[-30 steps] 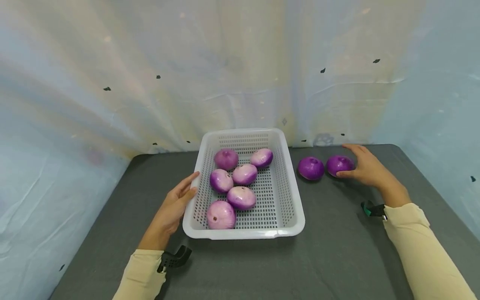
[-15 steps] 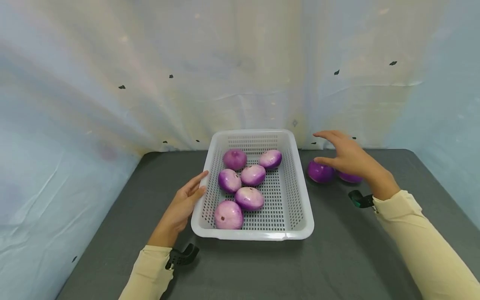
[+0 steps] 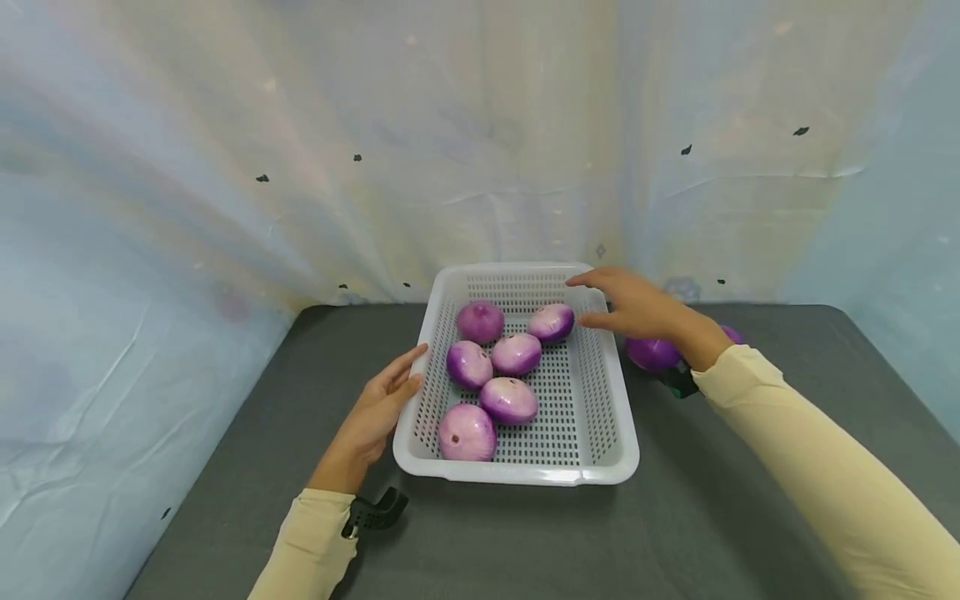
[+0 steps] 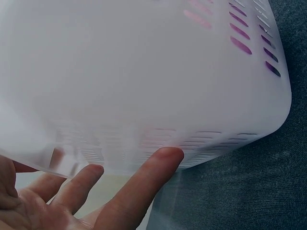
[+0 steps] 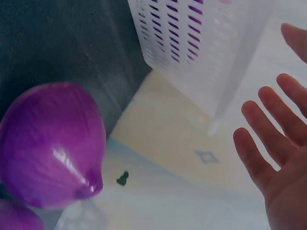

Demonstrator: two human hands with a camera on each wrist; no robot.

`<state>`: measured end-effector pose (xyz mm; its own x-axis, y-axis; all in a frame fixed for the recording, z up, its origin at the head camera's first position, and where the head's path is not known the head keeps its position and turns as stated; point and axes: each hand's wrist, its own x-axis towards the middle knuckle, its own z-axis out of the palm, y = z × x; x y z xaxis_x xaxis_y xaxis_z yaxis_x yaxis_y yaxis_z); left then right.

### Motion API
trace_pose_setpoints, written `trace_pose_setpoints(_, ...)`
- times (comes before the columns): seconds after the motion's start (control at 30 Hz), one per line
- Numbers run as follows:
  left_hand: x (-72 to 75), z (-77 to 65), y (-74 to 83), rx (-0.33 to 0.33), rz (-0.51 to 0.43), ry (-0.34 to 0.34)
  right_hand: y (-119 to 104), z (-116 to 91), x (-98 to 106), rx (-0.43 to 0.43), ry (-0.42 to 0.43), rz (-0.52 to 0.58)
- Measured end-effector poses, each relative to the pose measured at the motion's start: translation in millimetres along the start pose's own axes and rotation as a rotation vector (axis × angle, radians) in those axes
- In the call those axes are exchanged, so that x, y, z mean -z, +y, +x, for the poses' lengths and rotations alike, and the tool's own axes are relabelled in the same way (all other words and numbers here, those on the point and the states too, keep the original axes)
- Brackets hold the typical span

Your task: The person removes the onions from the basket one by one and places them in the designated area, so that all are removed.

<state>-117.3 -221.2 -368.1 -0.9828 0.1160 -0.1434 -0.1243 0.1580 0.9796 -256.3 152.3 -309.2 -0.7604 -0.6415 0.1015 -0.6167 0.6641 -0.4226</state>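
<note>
A white perforated plastic basket (image 3: 517, 475) holds several purple onions (image 3: 510, 401). My left hand (image 3: 375, 417) is at the basket's left side, index finger and thumb along the rim. In the left wrist view its extended fingers (image 4: 139, 191) lie against the outer wall. My right hand (image 3: 637, 308) reaches over the right rim, fingers spread and nothing between them, beside the onion (image 3: 551, 322) at the back right. Two darker purple onions stand on the table right of the basket: one (image 3: 652, 354) partly behind my right wrist, the other (image 3: 732, 335) mostly hidden by my forearm.
A dark grey cloth (image 3: 540, 542) covers the table under the basket. Pale plastic sheeting (image 3: 525, 150) hangs right behind the table's back edge and along both sides. A black wrist strap (image 3: 378, 510) juts from the left sleeve.
My right hand has left the farther onion on the right and moved left, empty, past the nearer one to the basket's right rim. My left hand stays at the basket; the view has shifted slightly.
</note>
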Motion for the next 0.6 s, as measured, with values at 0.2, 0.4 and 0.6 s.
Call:
trace_pose_setpoints(0.2, 1.0, 0.9, 0.0, -0.003, 0.000, 0.003, 0.4, 18.0, -10.8, -0.006, -0.067, -0.025)
trace_pose_setpoints(0.4, 2.1, 2.2, 1.5, -0.009, -0.002, 0.005, 2.0, 37.2, -20.4, -0.049, -0.098, -0.044)
trace_pose_setpoints(0.6, 3.1, 1.8, 2.0, 0.000, 0.006, 0.012, 6.9, 52.8, -36.9, -0.053, -0.152, -0.062)
